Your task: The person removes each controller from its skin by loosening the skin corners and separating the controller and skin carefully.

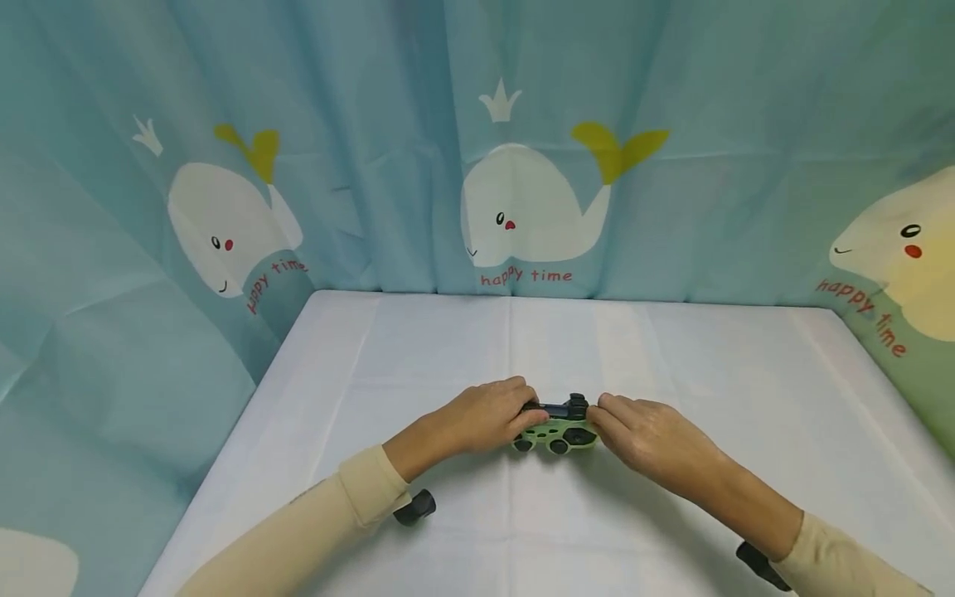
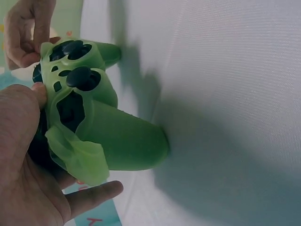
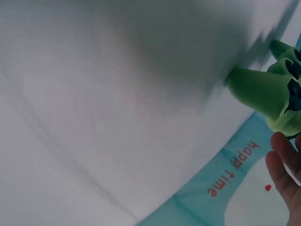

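Note:
A black game controller (image 1: 574, 408) stands near the middle of the table, partly inside a light green silicone cover (image 1: 548, 433). Through the cover's holes its thumbsticks (image 2: 83, 78) show. My left hand (image 1: 485, 414) grips the controller's left end, thumb on the cover's upper edge. Beside that hand, in the left wrist view, a loose flap (image 2: 82, 157) of the cover folds outward, away from the black body. My right hand (image 1: 645, 435) pinches the top edge at the right end. The cover's handle ends (image 3: 240, 80) point down toward the white cloth.
A white cloth covers the table (image 1: 522, 531). Behind and beside it hangs a blue curtain (image 1: 388, 149) printed with whales. Black cylindrical pieces show by the left sleeve (image 1: 373, 489) and the right sleeve (image 1: 836, 555).

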### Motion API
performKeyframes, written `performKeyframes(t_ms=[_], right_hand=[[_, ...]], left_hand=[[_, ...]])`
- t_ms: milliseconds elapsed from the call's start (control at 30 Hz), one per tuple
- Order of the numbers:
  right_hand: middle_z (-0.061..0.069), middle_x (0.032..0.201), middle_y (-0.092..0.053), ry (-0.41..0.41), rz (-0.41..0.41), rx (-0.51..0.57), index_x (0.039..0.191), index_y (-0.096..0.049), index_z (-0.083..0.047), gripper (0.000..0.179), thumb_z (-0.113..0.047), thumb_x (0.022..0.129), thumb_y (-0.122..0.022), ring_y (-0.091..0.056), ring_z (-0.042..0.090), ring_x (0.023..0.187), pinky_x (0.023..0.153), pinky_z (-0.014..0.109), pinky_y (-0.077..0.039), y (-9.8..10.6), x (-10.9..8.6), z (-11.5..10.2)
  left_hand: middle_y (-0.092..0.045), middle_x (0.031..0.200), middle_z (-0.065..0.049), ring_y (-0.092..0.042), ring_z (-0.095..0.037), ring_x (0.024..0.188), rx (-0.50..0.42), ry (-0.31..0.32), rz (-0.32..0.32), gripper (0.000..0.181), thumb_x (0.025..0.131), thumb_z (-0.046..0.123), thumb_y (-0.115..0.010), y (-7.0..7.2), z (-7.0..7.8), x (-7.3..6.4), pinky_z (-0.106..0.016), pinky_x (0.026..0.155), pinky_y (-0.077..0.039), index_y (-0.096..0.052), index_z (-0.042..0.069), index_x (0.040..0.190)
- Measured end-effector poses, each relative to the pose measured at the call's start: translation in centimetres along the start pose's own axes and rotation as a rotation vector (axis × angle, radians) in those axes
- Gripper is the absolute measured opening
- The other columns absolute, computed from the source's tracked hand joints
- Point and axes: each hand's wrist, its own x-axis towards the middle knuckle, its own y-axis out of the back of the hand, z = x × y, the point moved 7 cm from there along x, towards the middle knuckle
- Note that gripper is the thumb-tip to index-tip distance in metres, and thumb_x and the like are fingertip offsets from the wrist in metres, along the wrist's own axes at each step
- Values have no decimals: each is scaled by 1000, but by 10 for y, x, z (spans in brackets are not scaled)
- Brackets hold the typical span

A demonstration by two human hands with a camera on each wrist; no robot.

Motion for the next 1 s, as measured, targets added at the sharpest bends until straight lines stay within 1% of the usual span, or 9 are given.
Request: performKeyframes(t_ms=[133,233,300,400,467,533,700,800,1000], right_hand=[[0,91,-53,-79,23,66,104,-62,-3,37,-25,110,-33,-49,6,63,53,20,-46,-6,-4,2],[-2,92,-58,-151,96,119,105,-66,-5,38,-33,109,-42,-55,5,63,51,18,-47,-7,-10,1],[-2,90,-61,-180,157,122,103,-69,-5,39,-37,108,-47,-58,5,60,49,19,-47,-6,-14,-1],[-4,85,-62,-176,238,93,96,-72,-6,34,-30,108,-50,-56,4,56,47,18,-46,-2,-15,-3],[-5,82,-60,-146,254,70,93,-72,-7,33,-25,109,-49,-53,4,55,47,20,-46,1,-14,-4],[-4,82,-60,-99,232,44,92,-71,-7,33,-18,109,-45,-54,7,57,50,23,-49,2,-11,-3],[2,88,-59,-2,84,-24,95,-65,-4,34,-9,107,-33,-60,16,63,59,32,-55,-2,-11,-4],[2,89,-58,4,37,-26,96,-64,-3,36,-8,105,-29,-56,15,59,57,31,-54,-5,-15,-4],[2,91,-59,-23,31,25,96,-65,-4,39,-10,103,-26,-56,13,57,54,30,-53,-8,-20,-7]], left_hand=[[-52,91,7,-49,-8,74,-2,4,3,35,108,41,-49,-2,-2,-2,-25,65,-44,-68,13,115],[-54,94,7,-50,-7,75,-5,3,5,36,109,41,-48,-4,-2,-2,-26,66,-45,-68,13,117],[-54,94,7,-50,-7,75,-7,0,3,37,109,41,-48,-6,-2,-2,-26,66,-45,-68,12,117],[-54,95,7,-50,-6,75,5,0,8,38,108,42,-48,-6,-1,-2,-26,66,-45,-69,13,118],[-54,94,7,-50,-6,74,15,-6,16,38,109,42,-48,-6,0,-2,-25,65,-45,-70,13,118],[-53,92,7,-50,-7,73,27,-13,26,38,109,42,-47,-5,1,-1,-25,63,-44,-71,13,117],[-49,87,7,-48,-7,70,34,-27,22,37,109,41,-47,-3,1,0,-23,61,-42,-71,13,112],[-49,86,7,-47,-8,71,30,-26,23,36,109,40,-48,-1,0,1,-24,61,-42,-71,13,110],[-49,87,7,-48,-8,71,33,-23,26,34,109,38,-49,-2,-1,1,-25,62,-43,-71,13,110]])
